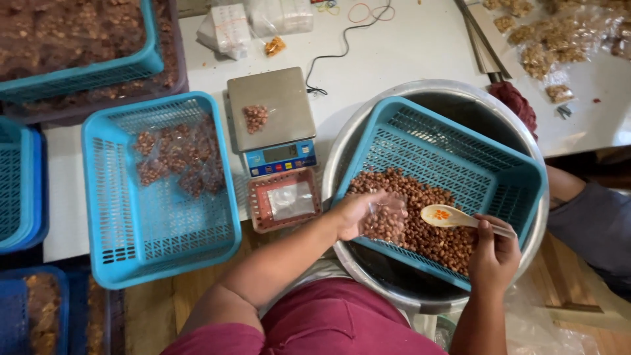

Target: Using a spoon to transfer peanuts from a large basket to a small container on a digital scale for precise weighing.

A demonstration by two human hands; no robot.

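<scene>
1. At far left I see a stack of blue perforated plastic baskets, and above them a teal basket of brown snack pieces set in a darker tray.
2. Next on the white bench sits a teal perforated plastic basket holding filled clear packets of brown nuts.
3. Mid-bench stands a small digital scale with a steel platter, a little heap of nuts on it; just in front lies a shallow red tray of empty clear bags.
4. My left hand reaches over the big round steel basin. Its grip is closed lightly on the mouth of a small clear plastic bag partly filled with nuts. I judge the bag light, limp and slippery, best held by its open rim so nothing spills.
5. The bag hovers over the loose brown nuts heaped in the low corner of a tilted teal basket resting inside the basin.
6. My right hand has its grip wrapped around the handle of a pale plastic spoon with an orange mark, its bowl just beside the bag.
7. At far right, another person's grey sleeve enters; more filled packets lie on the bench above.
</scene>
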